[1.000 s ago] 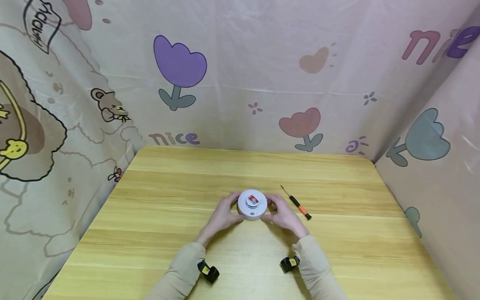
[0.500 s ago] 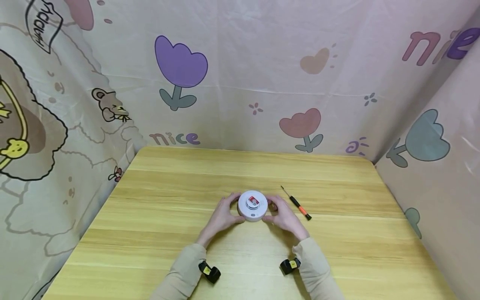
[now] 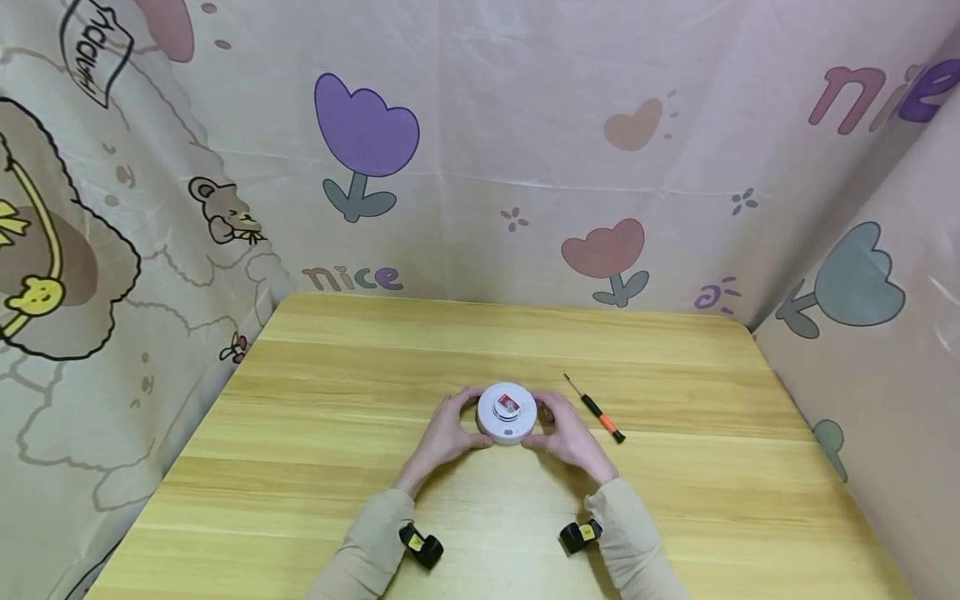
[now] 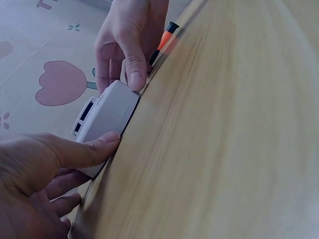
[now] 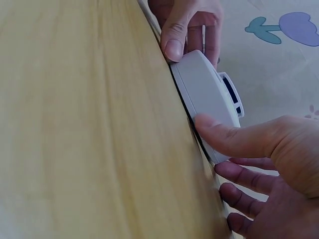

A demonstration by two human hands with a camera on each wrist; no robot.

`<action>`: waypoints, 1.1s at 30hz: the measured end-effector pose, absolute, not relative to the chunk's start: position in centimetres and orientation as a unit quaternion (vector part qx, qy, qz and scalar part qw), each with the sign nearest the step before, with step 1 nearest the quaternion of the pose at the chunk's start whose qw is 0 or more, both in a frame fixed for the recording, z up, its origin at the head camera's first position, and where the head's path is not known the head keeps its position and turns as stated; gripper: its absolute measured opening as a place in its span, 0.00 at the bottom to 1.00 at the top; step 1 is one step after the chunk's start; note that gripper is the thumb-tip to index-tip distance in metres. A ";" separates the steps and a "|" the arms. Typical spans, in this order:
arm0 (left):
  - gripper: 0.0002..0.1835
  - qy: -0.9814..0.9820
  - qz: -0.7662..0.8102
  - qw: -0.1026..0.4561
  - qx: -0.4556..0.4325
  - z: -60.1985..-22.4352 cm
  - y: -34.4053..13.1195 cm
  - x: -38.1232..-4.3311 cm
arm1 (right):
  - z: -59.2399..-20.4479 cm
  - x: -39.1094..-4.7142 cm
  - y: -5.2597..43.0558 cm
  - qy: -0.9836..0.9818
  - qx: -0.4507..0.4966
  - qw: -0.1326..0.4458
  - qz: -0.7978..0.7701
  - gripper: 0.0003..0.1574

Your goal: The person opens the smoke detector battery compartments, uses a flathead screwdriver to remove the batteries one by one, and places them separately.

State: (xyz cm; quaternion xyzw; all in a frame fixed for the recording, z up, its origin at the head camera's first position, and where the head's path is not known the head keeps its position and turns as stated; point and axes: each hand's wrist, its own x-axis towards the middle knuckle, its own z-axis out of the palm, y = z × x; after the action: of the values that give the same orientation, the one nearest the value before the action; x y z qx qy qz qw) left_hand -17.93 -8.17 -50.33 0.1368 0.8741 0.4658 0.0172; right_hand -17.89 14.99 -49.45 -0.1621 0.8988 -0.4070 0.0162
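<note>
A round white smoke detector [image 3: 507, 427] lies flat on the wooden table, its raised vented centre facing up with a red and white label on it. My left hand [image 3: 447, 432] holds its left side, thumb at the near edge and fingers round the far side. Opposite, my right hand [image 3: 567, 433] holds the right side in the same way. In the left wrist view, the left thumb presses the side wall of the smoke detector [image 4: 109, 113] low down by the table. The right wrist view shows the right thumb on the wall of the smoke detector [image 5: 202, 87], low near its base.
A small screwdriver [image 3: 595, 408] with a black and orange handle lies just right of my right hand, its tip pointing away. Printed curtains [image 3: 465, 125] stand behind the table [image 3: 360, 350] and along both sides. Each sleeve carries a black wrist camera [image 3: 422, 547].
</note>
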 end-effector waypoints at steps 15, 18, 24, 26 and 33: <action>0.47 0.847 0.512 0.027 0.139 -50.6 -8.9 -18.3 | -49.5 -18.3 15.8 0.870 -0.199 0.032 -0.451 0.47; 0.45 0.829 0.540 0.031 0.142 -50.5 -9.0 -18.2 | -49.6 -18.3 15.9 0.861 -0.206 0.032 -0.465 0.47; 0.40 0.790 0.590 0.036 0.162 -50.4 -9.2 -18.3 | -50.0 -18.4 16.1 0.836 -0.222 0.012 -0.502 0.48; 0.39 0.783 0.598 0.038 0.166 -50.4 -9.2 -18.3 | -50.1 -18.4 16.2 0.832 -0.224 0.006 -0.507 0.49; 0.36 0.770 0.620 0.046 0.144 -50.3 -8.9 -18.2 | -49.8 -18.3 15.9 0.830 -0.200 -0.019 -0.520 0.40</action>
State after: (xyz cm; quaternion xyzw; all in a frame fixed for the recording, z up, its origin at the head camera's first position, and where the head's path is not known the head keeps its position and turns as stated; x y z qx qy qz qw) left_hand -18.22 -8.93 -50.27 0.1441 0.7698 0.6202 0.0456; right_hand -18.30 15.89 -49.79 -0.2004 0.8304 -0.5196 -0.0189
